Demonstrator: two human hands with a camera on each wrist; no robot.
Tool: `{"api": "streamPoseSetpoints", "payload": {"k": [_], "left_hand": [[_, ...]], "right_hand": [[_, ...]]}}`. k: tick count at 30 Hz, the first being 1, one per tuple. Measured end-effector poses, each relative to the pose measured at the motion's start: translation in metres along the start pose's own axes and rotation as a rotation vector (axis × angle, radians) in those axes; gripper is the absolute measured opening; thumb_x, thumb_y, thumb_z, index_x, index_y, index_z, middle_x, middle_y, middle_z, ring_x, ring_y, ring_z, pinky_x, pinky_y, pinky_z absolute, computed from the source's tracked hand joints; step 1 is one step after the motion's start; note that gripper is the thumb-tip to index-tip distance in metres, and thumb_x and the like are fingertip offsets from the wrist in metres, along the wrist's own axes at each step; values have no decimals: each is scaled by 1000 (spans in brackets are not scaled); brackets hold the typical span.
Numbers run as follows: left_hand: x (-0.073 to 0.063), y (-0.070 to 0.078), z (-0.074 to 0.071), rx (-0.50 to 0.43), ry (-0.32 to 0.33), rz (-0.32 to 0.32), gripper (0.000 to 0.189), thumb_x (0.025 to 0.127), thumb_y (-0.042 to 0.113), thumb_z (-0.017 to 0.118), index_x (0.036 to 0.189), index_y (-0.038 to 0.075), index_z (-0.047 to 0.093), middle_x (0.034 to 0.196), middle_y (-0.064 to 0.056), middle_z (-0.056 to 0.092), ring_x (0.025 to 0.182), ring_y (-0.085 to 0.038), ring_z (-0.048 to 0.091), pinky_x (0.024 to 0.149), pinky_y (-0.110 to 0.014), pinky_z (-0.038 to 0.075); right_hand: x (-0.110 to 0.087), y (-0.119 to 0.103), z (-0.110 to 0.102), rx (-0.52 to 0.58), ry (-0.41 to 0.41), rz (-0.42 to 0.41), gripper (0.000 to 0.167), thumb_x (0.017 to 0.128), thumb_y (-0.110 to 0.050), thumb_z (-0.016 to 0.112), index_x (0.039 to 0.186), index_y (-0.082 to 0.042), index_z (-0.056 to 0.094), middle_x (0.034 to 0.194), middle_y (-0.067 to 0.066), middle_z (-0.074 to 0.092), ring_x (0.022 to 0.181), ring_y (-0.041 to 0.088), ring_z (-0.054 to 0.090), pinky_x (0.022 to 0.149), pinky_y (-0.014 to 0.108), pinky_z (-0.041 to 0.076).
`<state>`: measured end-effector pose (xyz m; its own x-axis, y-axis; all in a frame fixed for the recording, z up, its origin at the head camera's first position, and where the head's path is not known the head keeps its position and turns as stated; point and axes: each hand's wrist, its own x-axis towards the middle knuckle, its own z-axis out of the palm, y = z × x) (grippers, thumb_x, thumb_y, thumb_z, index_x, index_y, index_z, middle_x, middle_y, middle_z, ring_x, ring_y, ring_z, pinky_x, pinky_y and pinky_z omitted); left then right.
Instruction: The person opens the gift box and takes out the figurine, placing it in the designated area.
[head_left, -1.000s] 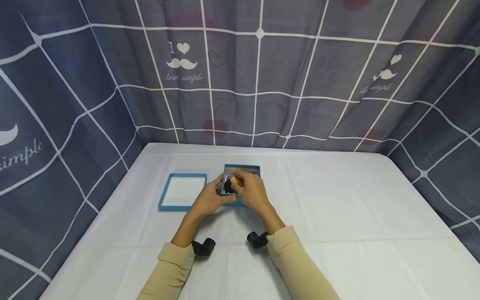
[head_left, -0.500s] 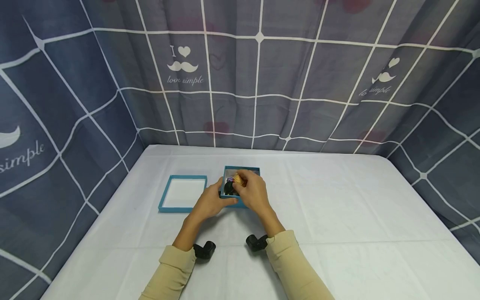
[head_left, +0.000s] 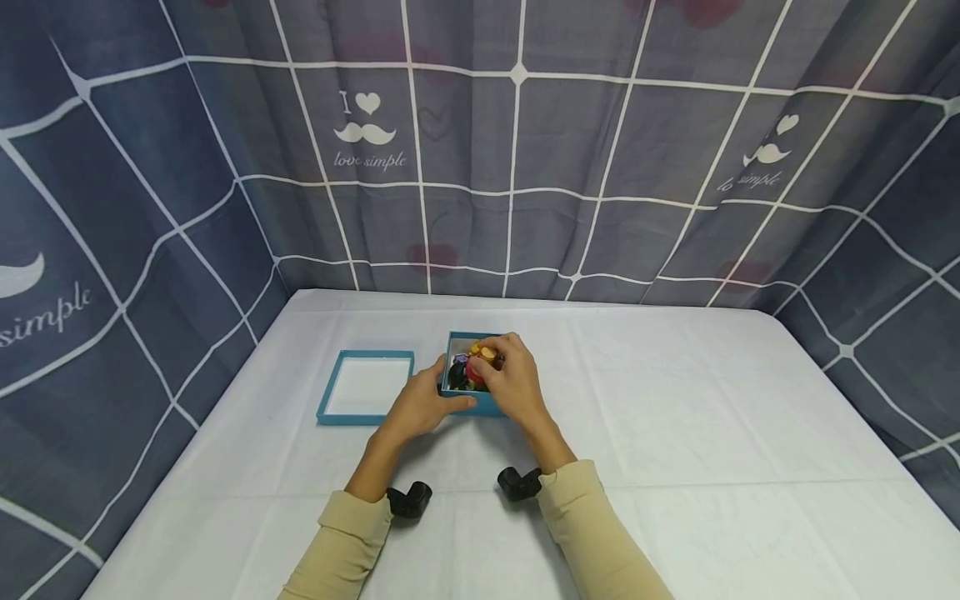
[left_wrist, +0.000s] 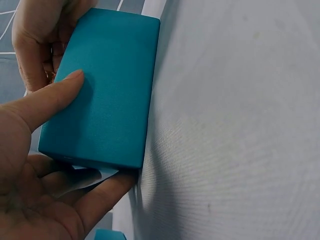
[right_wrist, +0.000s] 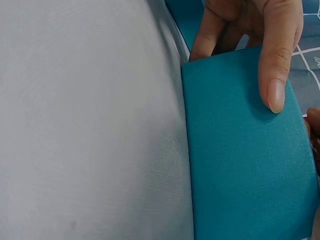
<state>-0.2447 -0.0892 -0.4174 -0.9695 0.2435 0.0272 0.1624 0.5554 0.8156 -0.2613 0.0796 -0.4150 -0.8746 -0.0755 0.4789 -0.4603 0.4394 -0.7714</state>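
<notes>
A teal box (head_left: 489, 405) with its top off stands on the table, several small colourful items inside. My left hand (head_left: 422, 400) grips its near left corner, thumb on the front wall (left_wrist: 105, 95) and fingers along the left side. Over the opening, my right hand (head_left: 517, 379) pinches a small gold-coloured piece (head_left: 488, 354) between thumb and fingers; its kind cannot be told. Beside that piece lie something red (head_left: 472, 372), a purple bit (head_left: 460, 359) and a black item (head_left: 456, 375). The palm hides the box's right part.
A shallow teal lid (head_left: 327, 392) with a white inside lies left of the box. White cloth covers the table (head_left: 675, 400). A grey checked curtain (head_left: 570, 133) hangs behind and at both sides. Black wrist mounts (head_left: 409, 499) sit by both sleeves.
My right hand has shifted slightly right within the box, uncovering red and yellow items beneath its fingers. The left hand keeps its grip on the corner, and the lid stays put.
</notes>
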Motion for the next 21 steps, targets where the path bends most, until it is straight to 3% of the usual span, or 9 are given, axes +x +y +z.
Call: {"api": "streamPoseSetpoints", "payload": {"k": [7,13,16,21], "left_hand": [[0,-1,0,13,-5,-15,96,86,31,79,153,-9,22,139,-23,53,121,-33,55,96,-51,45],[1,-1,-1,22,-6,-21,96,86,30,79,153,-9,21,142,-25,49,128,-37,50,100,-53,42],[0,-1,-1,20,-8,-26,96,86,29,79,153,-8,21,141,-24,50,127,-36,51,100,-53,42],[1,-1,-1,18,-11,-32,96,86,29,79,153,-7,22,141,-23,50,125,-34,52,99,-52,43]], "right_hand": [[2,1,1,-10,59,1,21,88,-17,77,94,-1,66,91,10,64,82,21,59,72,34,51],[1,0,0,-26,101,43,27,86,-22,80,84,-5,59,88,10,69,75,20,59,63,29,48],[2,-1,-1,-26,76,58,27,86,-21,79,84,-5,57,90,10,70,72,19,59,59,27,46],[3,-1,-4,-23,-23,59,25,90,-19,75,99,-1,62,98,14,73,79,22,65,64,29,52]]}}
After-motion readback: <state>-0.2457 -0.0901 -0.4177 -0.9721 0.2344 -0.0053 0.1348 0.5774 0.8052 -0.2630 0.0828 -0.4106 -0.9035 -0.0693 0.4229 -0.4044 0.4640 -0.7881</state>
